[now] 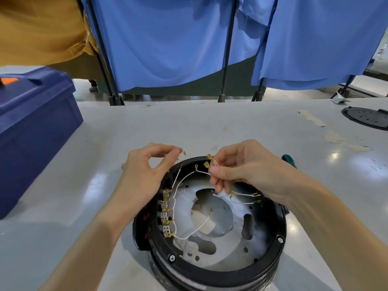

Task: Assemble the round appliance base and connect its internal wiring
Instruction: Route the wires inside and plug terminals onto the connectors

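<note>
Bare left hand [144, 173] and right hand [237, 164], nails short, on bare forearms [90, 238] entering from 7 and 4 o'clock.

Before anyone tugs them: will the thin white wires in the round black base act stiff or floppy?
Probably floppy: the thin white wires sag in loose curves across the round black appliance base. Likely very light; the right hand holds several in a fingertip pinch. The small brass terminals look thin, so hard pulls might bend them.

Blue curtains [172, 38] on black stands [225, 59] behind a grey table [189, 127].
</note>
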A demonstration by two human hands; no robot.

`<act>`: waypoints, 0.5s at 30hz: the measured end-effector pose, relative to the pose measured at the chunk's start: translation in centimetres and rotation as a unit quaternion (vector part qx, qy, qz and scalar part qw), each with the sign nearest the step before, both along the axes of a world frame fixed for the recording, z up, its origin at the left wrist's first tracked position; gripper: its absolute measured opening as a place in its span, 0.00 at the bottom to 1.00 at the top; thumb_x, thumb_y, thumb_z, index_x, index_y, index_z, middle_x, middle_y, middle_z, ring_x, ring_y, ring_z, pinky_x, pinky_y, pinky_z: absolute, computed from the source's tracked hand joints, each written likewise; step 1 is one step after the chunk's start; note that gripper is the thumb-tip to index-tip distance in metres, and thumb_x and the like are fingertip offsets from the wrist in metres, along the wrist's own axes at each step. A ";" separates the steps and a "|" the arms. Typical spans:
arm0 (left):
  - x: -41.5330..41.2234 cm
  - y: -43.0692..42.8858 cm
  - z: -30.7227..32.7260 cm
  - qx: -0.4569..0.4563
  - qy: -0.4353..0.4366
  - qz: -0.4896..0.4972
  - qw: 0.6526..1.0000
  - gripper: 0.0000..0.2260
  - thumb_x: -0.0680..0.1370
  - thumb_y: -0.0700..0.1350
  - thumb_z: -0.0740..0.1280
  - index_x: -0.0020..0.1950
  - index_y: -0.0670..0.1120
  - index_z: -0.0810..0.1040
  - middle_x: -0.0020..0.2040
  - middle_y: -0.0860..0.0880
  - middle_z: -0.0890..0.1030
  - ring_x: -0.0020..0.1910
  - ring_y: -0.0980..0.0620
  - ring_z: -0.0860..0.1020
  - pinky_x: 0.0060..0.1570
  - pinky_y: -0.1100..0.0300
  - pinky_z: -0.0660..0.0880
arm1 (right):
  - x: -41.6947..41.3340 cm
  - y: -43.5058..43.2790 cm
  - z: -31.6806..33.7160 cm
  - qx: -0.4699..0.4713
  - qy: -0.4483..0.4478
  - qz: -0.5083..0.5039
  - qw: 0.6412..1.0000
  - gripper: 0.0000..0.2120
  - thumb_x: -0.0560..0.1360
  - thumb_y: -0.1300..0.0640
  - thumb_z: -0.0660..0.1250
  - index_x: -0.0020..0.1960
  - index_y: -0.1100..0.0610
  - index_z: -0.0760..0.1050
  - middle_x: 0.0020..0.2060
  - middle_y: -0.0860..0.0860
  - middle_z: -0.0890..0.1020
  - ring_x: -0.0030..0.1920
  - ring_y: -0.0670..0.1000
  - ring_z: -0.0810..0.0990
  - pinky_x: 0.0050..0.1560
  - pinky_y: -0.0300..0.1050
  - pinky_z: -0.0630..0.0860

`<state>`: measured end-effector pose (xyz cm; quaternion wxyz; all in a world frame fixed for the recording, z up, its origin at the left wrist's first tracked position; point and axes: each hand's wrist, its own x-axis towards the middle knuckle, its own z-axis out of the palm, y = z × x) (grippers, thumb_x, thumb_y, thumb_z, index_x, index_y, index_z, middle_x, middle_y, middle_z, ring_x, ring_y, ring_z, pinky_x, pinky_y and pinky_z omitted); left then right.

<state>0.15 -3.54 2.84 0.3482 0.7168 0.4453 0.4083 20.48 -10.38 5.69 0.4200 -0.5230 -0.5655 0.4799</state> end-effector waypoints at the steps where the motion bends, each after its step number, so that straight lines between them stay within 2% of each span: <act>1: -0.3 0.1 -0.3 -0.021 -0.003 -0.001 1.000 0.12 0.73 0.62 0.65 0.47 0.59 0.84 0.49 0.64 0.83 0.55 0.58 0.79 0.67 0.40 0.65 | -0.3 0.0 0.1 -0.027 -0.006 0.027 0.999 0.04 0.74 0.68 0.70 0.44 0.70 0.78 0.38 0.66 0.83 0.32 0.54 0.81 0.34 0.41 0.79; 3: -0.6 0.2 -1.2 -0.066 -0.028 -0.019 0.997 0.09 0.78 0.56 0.65 0.49 0.57 0.85 0.49 0.60 0.84 0.52 0.53 0.81 0.64 0.40 0.71 | -1.2 0.2 0.0 -0.080 -0.007 0.065 0.995 0.04 0.73 0.70 0.70 0.46 0.72 0.77 0.39 0.69 0.82 0.32 0.56 0.82 0.34 0.41 0.79; 6: -0.8 0.0 -2.4 -0.111 -0.057 -0.037 0.991 0.10 0.81 0.49 0.63 0.54 0.53 0.84 0.51 0.55 0.85 0.54 0.55 0.82 0.63 0.47 0.75 | -2.4 0.9 -0.4 -0.129 -0.015 0.080 0.988 0.08 0.71 0.72 0.71 0.49 0.73 0.77 0.35 0.65 0.82 0.28 0.54 0.80 0.31 0.40 0.78; 10: -0.9 0.1 -3.0 -0.137 -0.075 -0.038 0.987 0.11 0.82 0.46 0.62 0.58 0.51 0.83 0.54 0.53 0.85 0.56 0.54 0.81 0.63 0.48 0.74 | -4.1 1.8 -0.9 -0.163 -0.036 0.079 0.983 0.05 0.72 0.72 0.71 0.47 0.73 0.78 0.33 0.64 0.81 0.25 0.51 0.77 0.27 0.37 0.74; 15: -0.9 0.2 -3.5 -0.156 -0.106 -0.036 0.981 0.10 0.82 0.43 0.63 0.56 0.50 0.84 0.53 0.52 0.85 0.55 0.52 0.82 0.62 0.47 0.75 | -5.1 2.7 -1.2 -0.221 -0.048 0.085 0.970 0.02 0.72 0.73 0.70 0.44 0.70 0.78 0.31 0.62 0.81 0.22 0.48 0.75 0.24 0.35 0.72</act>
